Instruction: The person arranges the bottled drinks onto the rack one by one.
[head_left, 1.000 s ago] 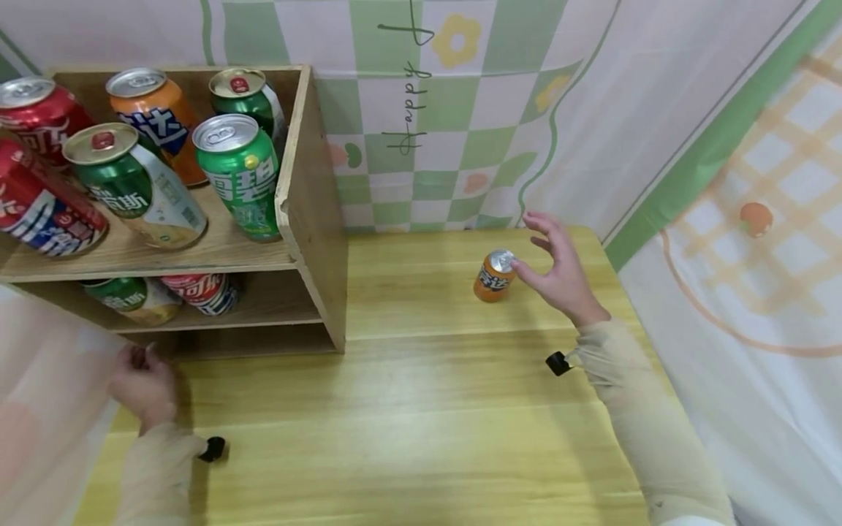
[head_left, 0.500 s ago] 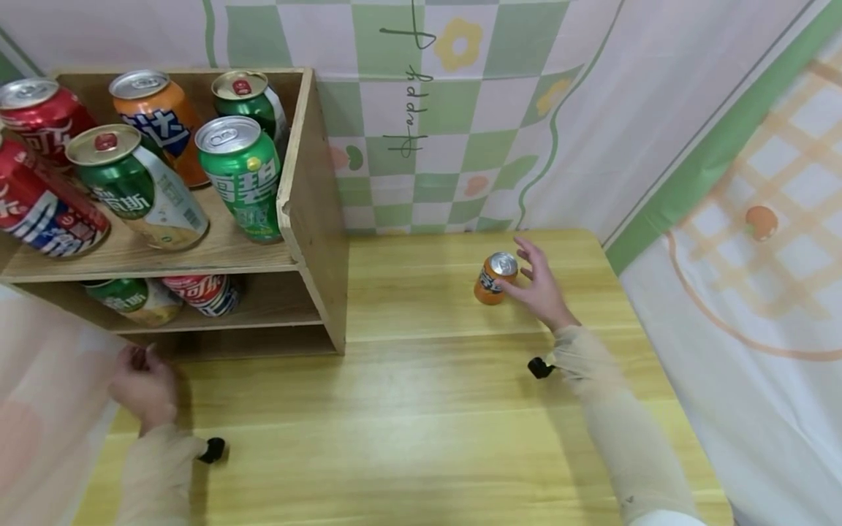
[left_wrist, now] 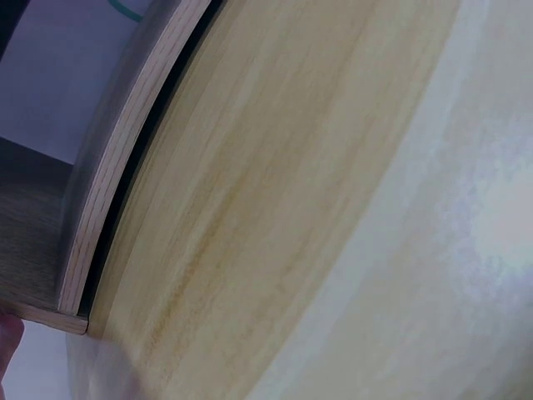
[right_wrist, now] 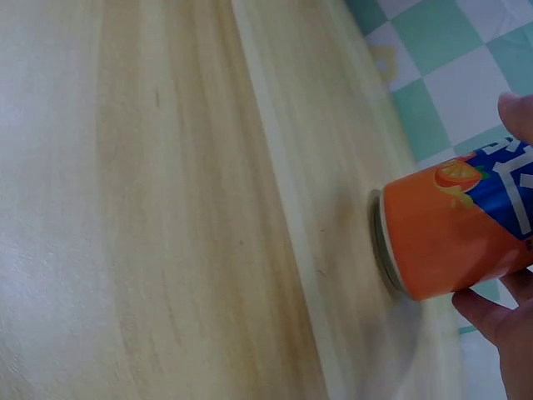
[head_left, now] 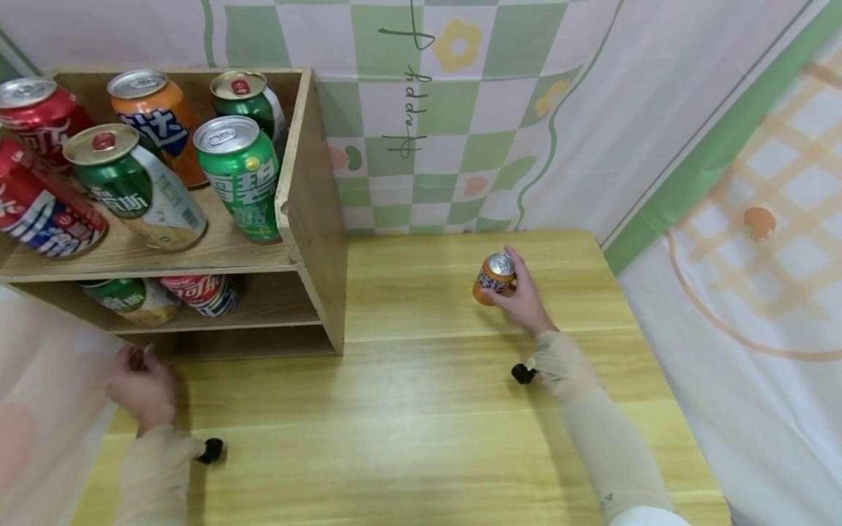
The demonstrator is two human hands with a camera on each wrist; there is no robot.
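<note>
In the head view my right hand holds a small orange soda can at the far right of the wooden table. From the right wrist view, the thumb presses one side of this can and fingers wrap the other. Whether its base still touches the table, I cannot tell. My left hand stays by the lower front left of a wooden shelf, its fingers loosely curled. A fingertip shows beside a board corner in the left wrist view; no held thing is visible there.
Several cans stand on the upper shelf, among them a green can, a green-and-white can, an orange can and a red can. Two more sit below, one a red can. A checkered cloth hangs behind the table.
My right hand has moved left to the orange can, and its thumb and fingers have come round it. My left hand and the shelf cans have stayed put.
</note>
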